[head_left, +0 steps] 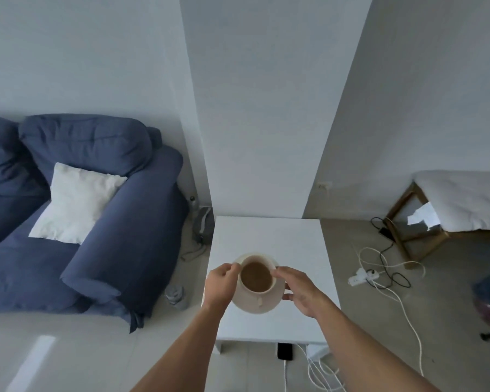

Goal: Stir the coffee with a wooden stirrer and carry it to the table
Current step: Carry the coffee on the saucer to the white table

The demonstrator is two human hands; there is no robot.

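Note:
A cream cup (256, 290) full of brown coffee (256, 276) stands on a cream saucer (259, 305), held over the small white table (289, 241). My left hand (220, 284) grips the saucer's left edge, fingers curled by the cup's rim. My right hand (299, 290) holds the right edge, thumb near the cup's rim. Whether the saucer touches the tabletop I cannot tell. No wooden stirrer is in view.
A blue sofa (102, 222) with a white cushion (74, 202) stands to the left. A grey bag (203, 227) and a bottle (177, 297) sit beside the table. White and black cables and a power strip (362, 277) lie on the floor at right, near a wooden stool (419, 230).

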